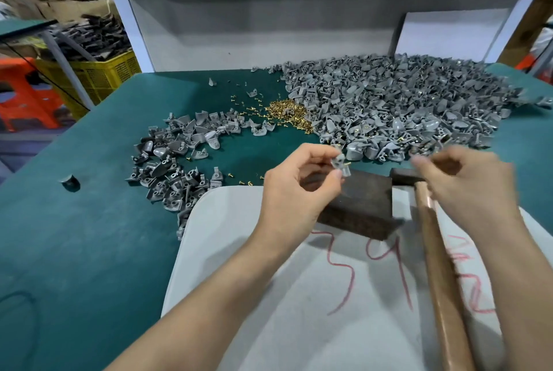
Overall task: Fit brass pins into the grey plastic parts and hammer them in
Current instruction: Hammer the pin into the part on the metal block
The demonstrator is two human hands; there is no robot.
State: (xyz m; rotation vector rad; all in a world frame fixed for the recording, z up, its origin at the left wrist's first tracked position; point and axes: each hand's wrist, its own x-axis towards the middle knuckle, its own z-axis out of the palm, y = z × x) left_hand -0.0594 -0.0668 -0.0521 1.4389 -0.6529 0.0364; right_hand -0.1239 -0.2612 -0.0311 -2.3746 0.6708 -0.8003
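My left hand (294, 183) pinches a small grey plastic part (341, 162) between thumb and fingers, with a brass pin showing at its side, just above the dark block (363, 206). My right hand (466, 182) is blurred to the right of it, fingers curled; what it holds cannot be made out. A hammer lies under that hand, its dark head (404, 176) beside the block and its wooden handle (443, 275) running toward me. A heap of brass pins (287, 114) lies on the green table between two piles of grey parts.
A big pile of grey parts (398, 107) fills the table's far right; a smaller pile (179, 155) lies to the left. A white sheet (299, 296) with red scribbles covers the near table. One stray grey part (70, 182) sits far left. Yellow crate (95, 74) beyond the table.
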